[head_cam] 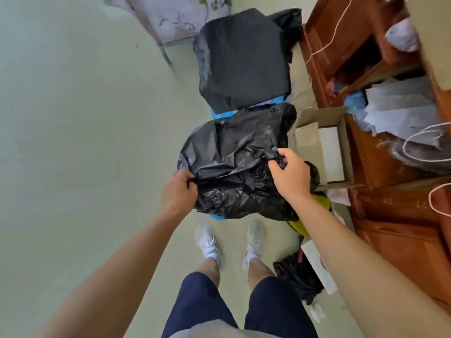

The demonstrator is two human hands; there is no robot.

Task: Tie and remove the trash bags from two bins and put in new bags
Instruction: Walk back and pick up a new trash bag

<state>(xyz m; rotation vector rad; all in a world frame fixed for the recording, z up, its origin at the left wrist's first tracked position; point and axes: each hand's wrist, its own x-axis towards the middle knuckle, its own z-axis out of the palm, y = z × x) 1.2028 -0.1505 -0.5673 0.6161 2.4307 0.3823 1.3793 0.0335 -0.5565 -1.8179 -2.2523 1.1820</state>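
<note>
Our white sneakers (207,242) planted on pale floor, crumpled black plastic (297,276) lying just right of them. Ahead, our left hand (179,191) clenches near-left edge of black trash bag (234,162). Our right hand (290,176) pinches bunched plastic at bag's right side. Bag bulges between both hands, over blue bin (217,217), only slivers showing. Open cardboard box (324,147) just right. Beyond, second bin (244,59), draped in black liner.

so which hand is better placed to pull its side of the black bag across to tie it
Probably the right hand: it pinches a gathered bunch on top of the black bag, in from the edge, while the left hand grips the outer left edge.
</note>
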